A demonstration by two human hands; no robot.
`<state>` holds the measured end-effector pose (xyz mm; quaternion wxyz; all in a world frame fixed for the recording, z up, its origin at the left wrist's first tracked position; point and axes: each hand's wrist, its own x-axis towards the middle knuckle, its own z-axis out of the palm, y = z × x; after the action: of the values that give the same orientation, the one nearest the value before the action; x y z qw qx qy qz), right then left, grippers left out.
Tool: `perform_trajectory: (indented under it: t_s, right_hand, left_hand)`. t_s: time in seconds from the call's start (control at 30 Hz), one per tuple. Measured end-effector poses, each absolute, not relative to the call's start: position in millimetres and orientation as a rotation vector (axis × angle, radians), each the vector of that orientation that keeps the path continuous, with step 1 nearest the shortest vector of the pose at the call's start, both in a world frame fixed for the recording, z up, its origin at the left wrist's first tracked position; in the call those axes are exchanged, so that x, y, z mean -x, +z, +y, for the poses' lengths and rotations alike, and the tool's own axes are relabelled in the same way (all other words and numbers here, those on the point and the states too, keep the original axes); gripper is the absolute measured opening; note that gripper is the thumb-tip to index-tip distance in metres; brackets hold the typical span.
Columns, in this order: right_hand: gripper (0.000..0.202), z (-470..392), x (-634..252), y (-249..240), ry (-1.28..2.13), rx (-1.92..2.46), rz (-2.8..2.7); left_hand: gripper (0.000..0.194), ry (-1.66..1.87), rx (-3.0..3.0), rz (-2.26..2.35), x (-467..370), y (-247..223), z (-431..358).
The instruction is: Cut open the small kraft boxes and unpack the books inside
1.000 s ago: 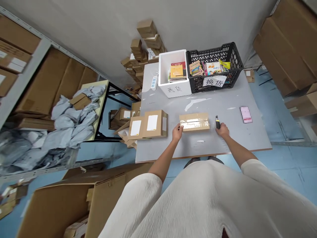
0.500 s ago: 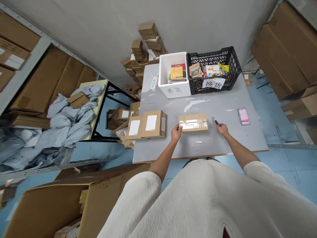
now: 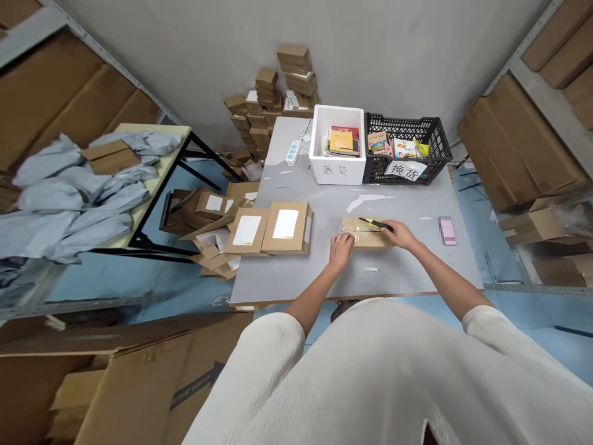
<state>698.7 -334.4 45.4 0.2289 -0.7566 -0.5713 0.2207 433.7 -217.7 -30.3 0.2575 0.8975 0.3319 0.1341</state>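
A small taped cardboard box (image 3: 369, 240) lies flat on the grey table in front of me. My left hand (image 3: 341, 250) grips its left end, fingers over the top edge. In my right hand (image 3: 400, 235) is a yellow-and-black utility knife (image 3: 377, 224), held over the box's top with its tip pointing left. Whether the blade touches the tape I cannot tell. Shiny clear tape runs along the top of the box.
Two labelled cardboard boxes (image 3: 286, 228) sit left on the table (image 3: 287, 278). Behind are a white foam bin (image 3: 337, 171) and a black crate (image 3: 428, 171) holding books. A power strip (image 3: 293, 152) lies back left, a pink phone-like object (image 3: 447, 231) right. Grey parcels (image 3: 83, 191) fill a side table.
My right hand has brought the knife leftward from the tabletop to over the box. My left hand has shifted its fingers further over the box's edge. The view has turned slightly.
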Motion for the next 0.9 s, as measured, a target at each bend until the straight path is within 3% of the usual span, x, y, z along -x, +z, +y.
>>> perform_trajectory:
  t_s: [0.33,0.9]
  right_hand:
    - [0.038,-295.8,-663.2,51.9,0.579,2.229,-2.027]
    - [0.037,-286.5,-660.5,65.4,0.520,2.304,-2.104]
  left_hand:
    - [0.039,0.412,-2.432,0.778,-429.2,-25.6,-223.6]
    - [0.036,0.438,-2.428,0.750,-427.7,-28.0,-220.7]
